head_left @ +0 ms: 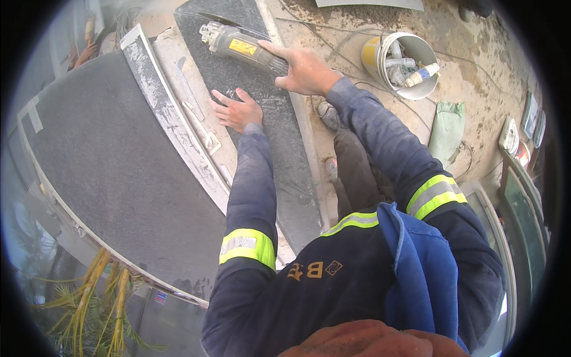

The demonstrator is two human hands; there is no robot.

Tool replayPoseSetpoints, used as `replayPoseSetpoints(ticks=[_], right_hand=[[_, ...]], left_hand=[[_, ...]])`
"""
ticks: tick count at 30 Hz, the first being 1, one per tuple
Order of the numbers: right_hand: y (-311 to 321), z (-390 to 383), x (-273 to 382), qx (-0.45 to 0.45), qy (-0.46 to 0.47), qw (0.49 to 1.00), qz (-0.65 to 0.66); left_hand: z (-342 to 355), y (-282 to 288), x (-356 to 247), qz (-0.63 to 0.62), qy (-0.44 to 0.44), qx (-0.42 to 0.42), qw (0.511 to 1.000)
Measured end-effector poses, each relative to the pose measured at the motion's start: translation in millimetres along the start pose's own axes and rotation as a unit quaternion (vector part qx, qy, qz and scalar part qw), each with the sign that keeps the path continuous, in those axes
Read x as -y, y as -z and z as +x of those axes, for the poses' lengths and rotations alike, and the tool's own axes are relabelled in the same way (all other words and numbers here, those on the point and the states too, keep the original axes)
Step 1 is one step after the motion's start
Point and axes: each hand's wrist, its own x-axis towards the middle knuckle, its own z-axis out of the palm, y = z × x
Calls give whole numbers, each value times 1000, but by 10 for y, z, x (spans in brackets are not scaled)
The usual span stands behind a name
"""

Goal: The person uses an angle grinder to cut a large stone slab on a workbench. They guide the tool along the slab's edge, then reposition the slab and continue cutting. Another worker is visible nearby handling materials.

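Observation:
My right hand (306,70) is wrapped round the rear body of a grey angle grinder (238,46) with a yellow label. The grinder lies along the far end of a long dark stone slab (275,149), its metal head pointing left. A thin dark disc edge (229,22) shows on its far side, partly blurred. On the same slab rests my left hand (239,110), fingers spread, holding nothing. It is a little nearer than the grinder and apart from it. Pale dust coats both hands and the sleeves.
A large dark panel (137,166) lies left, beside a dusty strip (160,89) and a white rod-like tool (202,131). Right are a bucket (383,77) holding tubes, a green bag (448,134) and floor cables (333,50). Another person's hand (87,55) shows far left.

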Motion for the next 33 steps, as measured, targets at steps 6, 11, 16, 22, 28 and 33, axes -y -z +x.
replayPoseSetpoints(ticks=[6,11,16,22,28,33], right_hand=[[-27,8,-25,0,1,1000,-10],[-114,142,-88,5,7,1000,9],[-152,292,-42,20,-9,1000,12],[-208,359,-77,2,11,1000,6],[-89,47,-94,5,14,1000,10],[-62,-8,-122,-4,19,1000,11]], left_hand=[[2,3,-18,13,1,7,1000],[2,1,-21,19,2,7,1000],[-6,-1,-8,7,-5,3,1000],[-9,-31,-15,7,-9,-10,1000],[6,-49,14,13,-7,-20,1000],[-10,-54,6,7,-9,-22,1000]])
